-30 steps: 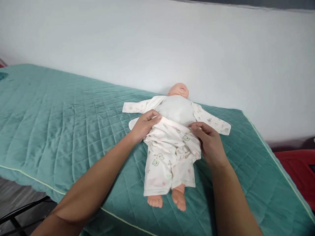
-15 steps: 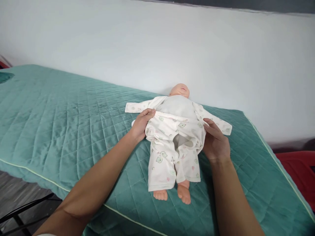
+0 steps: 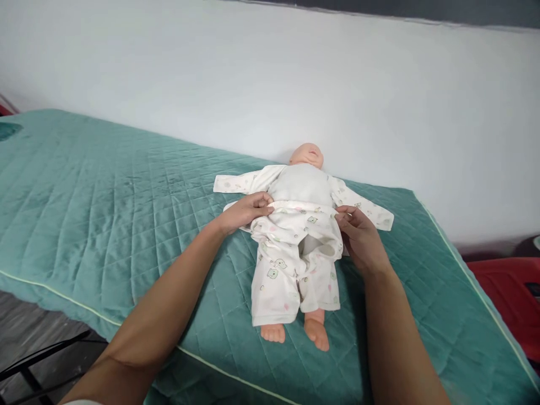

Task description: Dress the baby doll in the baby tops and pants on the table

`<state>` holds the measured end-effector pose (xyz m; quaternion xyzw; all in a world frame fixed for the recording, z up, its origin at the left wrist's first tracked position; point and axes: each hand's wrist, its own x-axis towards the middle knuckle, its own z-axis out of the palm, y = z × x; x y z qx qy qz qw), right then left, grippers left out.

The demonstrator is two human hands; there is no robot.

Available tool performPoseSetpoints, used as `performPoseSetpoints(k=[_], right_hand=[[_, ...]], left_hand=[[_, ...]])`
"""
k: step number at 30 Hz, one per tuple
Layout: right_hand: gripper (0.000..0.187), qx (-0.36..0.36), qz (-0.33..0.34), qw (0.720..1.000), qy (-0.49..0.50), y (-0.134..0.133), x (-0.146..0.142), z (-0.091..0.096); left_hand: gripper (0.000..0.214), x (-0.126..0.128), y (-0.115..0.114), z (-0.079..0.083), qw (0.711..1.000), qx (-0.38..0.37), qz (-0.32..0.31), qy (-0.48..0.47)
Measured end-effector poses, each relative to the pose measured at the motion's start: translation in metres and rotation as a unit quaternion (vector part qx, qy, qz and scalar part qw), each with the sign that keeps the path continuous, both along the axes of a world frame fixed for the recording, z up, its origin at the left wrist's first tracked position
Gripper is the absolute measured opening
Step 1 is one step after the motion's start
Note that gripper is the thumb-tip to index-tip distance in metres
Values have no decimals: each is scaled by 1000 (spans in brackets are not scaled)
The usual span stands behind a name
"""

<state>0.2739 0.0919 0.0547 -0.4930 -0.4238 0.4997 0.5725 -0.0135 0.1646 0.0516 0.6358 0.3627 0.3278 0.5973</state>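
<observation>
White cloth trousers with small green animal prints [image 3: 274, 281] cover the legs of a pink-skinned baby doll [image 3: 307, 155], which lies face-up, bare feet showing below the cuffs. The left hand's [image 3: 248, 211] grip is pinched on one side of the waistband; the right hand's [image 3: 359, 233] grip pinches the other. A patterned white long-sleeved top [image 3: 369, 211] lies spread around the pale torso. Underneath is a green quilted cover [image 3: 139, 225], against a plain white wall [image 3: 253, 79].
</observation>
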Motion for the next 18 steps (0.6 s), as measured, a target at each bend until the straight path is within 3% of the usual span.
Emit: performPoseSetpoints(k=[5, 9, 13, 18], right_hand=[[31, -12, 39, 992, -119, -7, 7, 9], [27, -42, 6, 973, -227, -4, 8, 3], [18, -18, -36, 944, -327, 7, 8, -10], [12, -14, -48, 934, -354, 8, 7, -11]], left_hand=[[25, -10, -1, 7, 997, -22, -66, 27], [29, -11, -1, 9, 994, -33, -107, 14], [38, -11, 0, 9, 989, -46, -142, -6], [37, -10, -2, 10, 989, -51, -138, -16]])
